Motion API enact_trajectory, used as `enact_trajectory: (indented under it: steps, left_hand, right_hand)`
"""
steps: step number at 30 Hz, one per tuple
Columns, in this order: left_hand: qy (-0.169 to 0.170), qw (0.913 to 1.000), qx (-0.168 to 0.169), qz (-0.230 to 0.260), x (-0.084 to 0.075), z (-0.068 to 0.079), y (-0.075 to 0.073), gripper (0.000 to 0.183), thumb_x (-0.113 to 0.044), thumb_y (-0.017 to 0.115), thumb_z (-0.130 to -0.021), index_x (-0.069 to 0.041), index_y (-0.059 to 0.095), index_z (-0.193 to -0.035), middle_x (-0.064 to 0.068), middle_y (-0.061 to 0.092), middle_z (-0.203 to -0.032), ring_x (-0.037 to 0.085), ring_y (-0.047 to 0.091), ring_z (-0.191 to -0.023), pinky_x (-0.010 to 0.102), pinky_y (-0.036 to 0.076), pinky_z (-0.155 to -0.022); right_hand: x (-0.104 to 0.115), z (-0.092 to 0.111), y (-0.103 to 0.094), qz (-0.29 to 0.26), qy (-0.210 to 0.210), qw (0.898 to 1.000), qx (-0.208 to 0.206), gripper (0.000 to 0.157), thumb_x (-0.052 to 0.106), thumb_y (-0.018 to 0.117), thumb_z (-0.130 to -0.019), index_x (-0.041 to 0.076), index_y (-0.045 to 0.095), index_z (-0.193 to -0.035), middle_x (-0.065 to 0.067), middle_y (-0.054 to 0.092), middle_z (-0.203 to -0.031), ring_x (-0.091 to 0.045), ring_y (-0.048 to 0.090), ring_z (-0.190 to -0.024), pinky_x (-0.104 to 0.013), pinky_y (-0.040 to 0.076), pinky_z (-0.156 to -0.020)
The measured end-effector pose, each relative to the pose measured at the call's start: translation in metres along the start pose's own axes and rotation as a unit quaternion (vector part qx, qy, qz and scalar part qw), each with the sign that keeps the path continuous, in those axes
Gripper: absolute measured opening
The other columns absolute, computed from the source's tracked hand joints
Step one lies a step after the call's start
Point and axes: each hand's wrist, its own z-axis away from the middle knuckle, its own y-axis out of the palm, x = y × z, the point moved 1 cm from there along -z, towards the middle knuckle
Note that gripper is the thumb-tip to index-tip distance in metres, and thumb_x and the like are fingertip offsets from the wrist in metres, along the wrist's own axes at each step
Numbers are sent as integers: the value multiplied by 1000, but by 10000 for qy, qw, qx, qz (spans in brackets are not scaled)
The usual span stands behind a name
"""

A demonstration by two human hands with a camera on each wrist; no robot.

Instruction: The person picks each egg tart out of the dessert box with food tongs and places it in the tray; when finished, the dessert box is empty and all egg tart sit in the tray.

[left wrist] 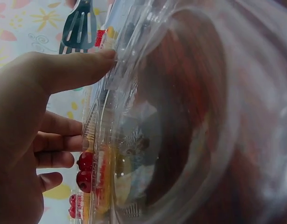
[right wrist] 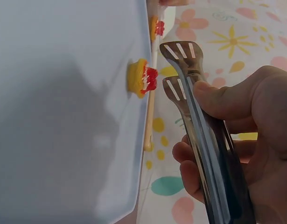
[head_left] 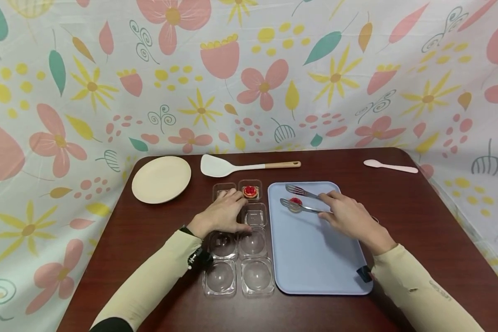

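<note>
My right hand point(head_left: 354, 221) grips metal tongs point(right wrist: 213, 154) with slotted ends, spread apart over the blue tray point(head_left: 315, 263). A small toy tart point(right wrist: 137, 78) with a yellow crust and red top sits on the tray, near the tong ends in the head view. My left hand point(head_left: 222, 214) rests on a clear plastic compartment box point(head_left: 255, 214), its thumb and fingertips at the rim. One red-topped tart point(head_left: 250, 192) lies in a back compartment beside the fingers. Behind that hand, another back compartment is partly hidden; red berries point(left wrist: 85, 172) show close to the fingers in the left wrist view.
The box's domed lid point(head_left: 257, 274) lies folded out toward the front edge. A cream plate point(head_left: 162, 180) stands back left, a white spatula point(head_left: 217, 166) with a wooden handle lies behind the box, and a pale pink spoon point(head_left: 390, 166) lies back right.
</note>
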Motion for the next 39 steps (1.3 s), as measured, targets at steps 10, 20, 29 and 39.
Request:
enact_trajectory:
  steps: [10, 20, 29, 39]
  left_hand:
    - [27, 9997, -216, 74, 4, 2, -7, 83, -69, 72, -70, -8, 62, -125, 3, 55, -122, 21, 43, -112, 40, 36, -96]
    - [-255, 9986, -388, 236, 23, -5, -9, 76, -61, 70, -78, -6, 60, -129, 5, 53, -123, 22, 44, -112, 41, 37, -96]
    - [-367, 9982, -326, 334, 35, -18, -10, 76, -59, 68, -81, -8, 54, -136, 8, 49, -136, 26, 42, -130, 44, 30, -112]
    - [-519, 9975, -108, 460, 44, -28, -10, 80, -57, 66, -83, -5, 48, -141, 12, 46, -145, 31, 38, -139, 46, 26, -117]
  right_hand:
    - [16, -21, -4, -84, -413, 9991, -52, 50, 23, 73, -87, 2, 59, -130, -19, 61, -123, -35, 64, -101, -52, 53, -68]
    - [27, -41, -4, 127, -755, 9971, -41, 52, 25, 72, -88, -1, 59, -130, -20, 60, -124, -34, 66, -100, -50, 54, -78]
    - [36, -55, -5, 191, -763, 9969, -10, 50, 25, 71, -87, 0, 60, -130, -19, 61, -124, -30, 67, -100, -41, 54, -64]
    - [48, -70, -1, 158, -762, 9969, 125, 51, 25, 72, -88, 1, 59, -131, -18, 61, -123, -32, 65, -103, -45, 55, -73]
